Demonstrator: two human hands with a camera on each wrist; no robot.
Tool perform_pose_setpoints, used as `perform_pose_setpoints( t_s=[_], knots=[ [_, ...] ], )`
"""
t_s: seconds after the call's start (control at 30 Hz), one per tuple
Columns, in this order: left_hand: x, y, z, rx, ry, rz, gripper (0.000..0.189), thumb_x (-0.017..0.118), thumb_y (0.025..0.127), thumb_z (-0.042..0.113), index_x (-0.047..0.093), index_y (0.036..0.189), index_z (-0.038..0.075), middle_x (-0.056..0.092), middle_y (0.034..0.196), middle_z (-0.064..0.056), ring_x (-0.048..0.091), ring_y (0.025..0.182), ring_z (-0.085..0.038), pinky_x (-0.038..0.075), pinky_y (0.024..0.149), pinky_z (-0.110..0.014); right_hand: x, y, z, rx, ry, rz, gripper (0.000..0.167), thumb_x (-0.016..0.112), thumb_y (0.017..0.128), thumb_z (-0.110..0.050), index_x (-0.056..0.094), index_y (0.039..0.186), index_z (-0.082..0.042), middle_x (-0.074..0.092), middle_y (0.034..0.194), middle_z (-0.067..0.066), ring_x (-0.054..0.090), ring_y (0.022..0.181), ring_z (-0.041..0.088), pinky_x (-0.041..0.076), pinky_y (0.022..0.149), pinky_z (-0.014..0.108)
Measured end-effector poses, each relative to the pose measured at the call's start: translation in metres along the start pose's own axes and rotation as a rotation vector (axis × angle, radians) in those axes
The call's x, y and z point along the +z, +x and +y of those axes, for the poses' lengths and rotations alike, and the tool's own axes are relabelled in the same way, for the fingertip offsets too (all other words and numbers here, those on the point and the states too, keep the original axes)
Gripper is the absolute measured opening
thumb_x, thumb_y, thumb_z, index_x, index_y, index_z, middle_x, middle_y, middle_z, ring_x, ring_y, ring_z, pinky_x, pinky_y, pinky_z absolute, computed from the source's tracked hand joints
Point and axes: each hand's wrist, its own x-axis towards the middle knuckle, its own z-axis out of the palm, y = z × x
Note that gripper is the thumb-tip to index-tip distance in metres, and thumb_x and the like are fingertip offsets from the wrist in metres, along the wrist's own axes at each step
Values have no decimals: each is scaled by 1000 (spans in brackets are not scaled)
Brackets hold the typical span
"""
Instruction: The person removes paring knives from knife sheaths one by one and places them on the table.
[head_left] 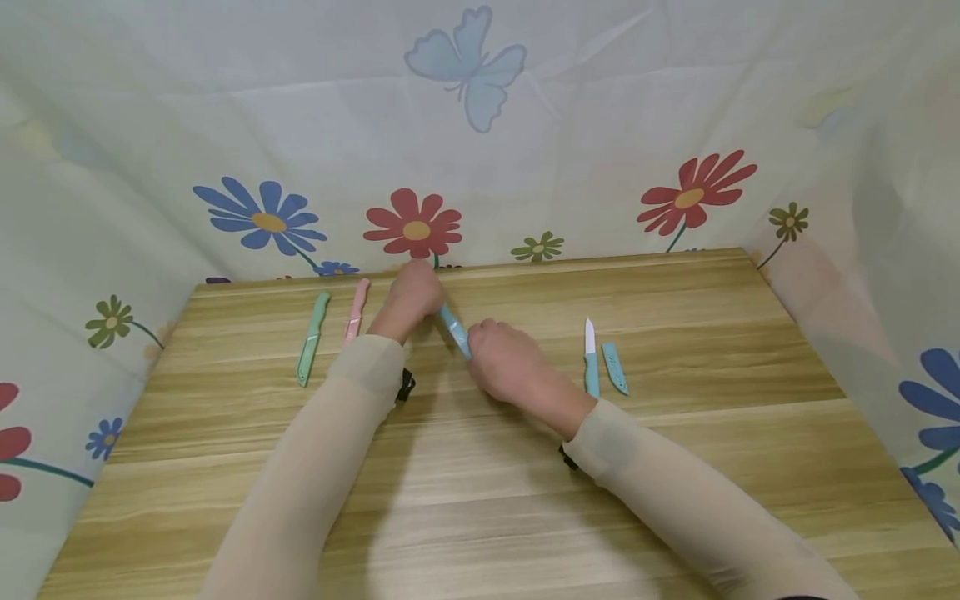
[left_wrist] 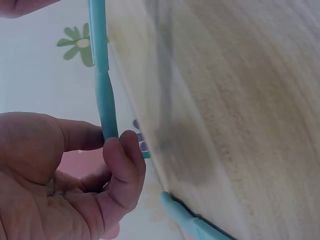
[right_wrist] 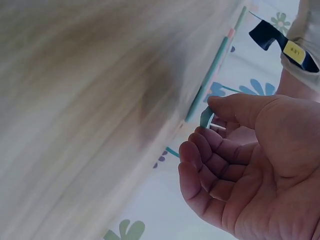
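Between both hands, a light-blue knife in its sheath (head_left: 453, 329) is held at a slant over the wooden table. My left hand (head_left: 416, 292) pinches the end of its handle (left_wrist: 105, 102) between thumb and fingertips. At the opposite end, my right hand (head_left: 506, 358) pinches the sheath tip (right_wrist: 205, 118); its other fingers are curled loosely. The blade is hidden inside the sheath. Right of my right hand lies an uncovered knife with a white blade (head_left: 589, 336) and blue handle (head_left: 592, 375). A separate blue sheath (head_left: 615, 368) rests beside it.
Left of my left arm, a green sheathed knife (head_left: 312, 337) and a pink one (head_left: 357, 310) lie on the wooden table (head_left: 465, 500); the sleeve partly covers the pink one. A flower-printed cloth (head_left: 585, 150) stands behind the table's back edge and along both sides.
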Motion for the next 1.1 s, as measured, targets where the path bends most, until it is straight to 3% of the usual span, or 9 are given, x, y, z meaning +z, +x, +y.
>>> perform_pose_setpoints(
  t_s=[0.2, 0.3, 0.4, 0.5, 0.7, 0.87, 1.1],
  knots=[
    [-9, -1, -1, -9, -126, -12, 28, 54, 99, 7, 56, 71, 6, 53, 64, -4, 52, 55, -18, 45, 53, -26, -8, -5, 6, 13, -16, 17, 20, 66, 104, -22, 64, 106, -1, 59, 93, 7, 58, 79, 20, 55, 65, 34],
    [-16, -4, -3, -27, -230, -34, 27, 54, 99, 8, 60, 73, 4, 62, 60, -9, 64, 55, -24, 46, 53, -24, -11, -7, 10, 16, -25, 25, 22, 65, 105, -22, 64, 108, 0, 59, 94, 7, 59, 79, 19, 55, 64, 33],
    [-22, -10, -5, -25, -347, -56, 26, 56, 102, 12, 67, 83, -2, 73, 73, -16, 74, 66, -26, 54, 61, -25, -16, -11, 13, 13, -15, 35, 24, 66, 105, -22, 64, 110, 2, 59, 93, 7, 60, 78, 19, 55, 62, 32],
    [-26, -13, -8, -8, -485, -78, 28, 58, 105, 14, 71, 92, -7, 74, 82, -17, 75, 72, -25, 62, 74, -31, -19, -14, 17, 16, 2, 48, 26, 67, 105, -22, 64, 112, 2, 59, 94, 7, 60, 79, 20, 56, 64, 33],
    [-27, -20, -13, -31, -809, -108, 32, 62, 108, 15, 52, 129, -8, 66, 110, -19, 76, 85, -23, 63, 81, -33, -22, -18, 27, 37, 49, 70, 25, 68, 104, -23, 64, 113, 0, 60, 99, 8, 59, 82, 21, 56, 69, 36],
    [-25, -26, -16, -30, -979, -139, 37, 63, 108, 16, 54, 133, -10, 64, 116, -20, 76, 87, -22, 62, 87, -34, -25, -24, 36, 48, 100, 91, 18, 67, 102, -18, 65, 111, -2, 61, 99, 7, 60, 83, 22, 56, 70, 37],
    [-21, -38, -21, -30, -1177, -198, 34, 60, 110, 17, 57, 133, -7, 65, 114, -19, 73, 98, -24, 59, 94, -35, -28, -31, 47, 47, 133, 124, 22, 65, 103, -15, 64, 120, -1, 63, 111, 8, 63, 90, 21, 57, 77, 37]
  ],
)
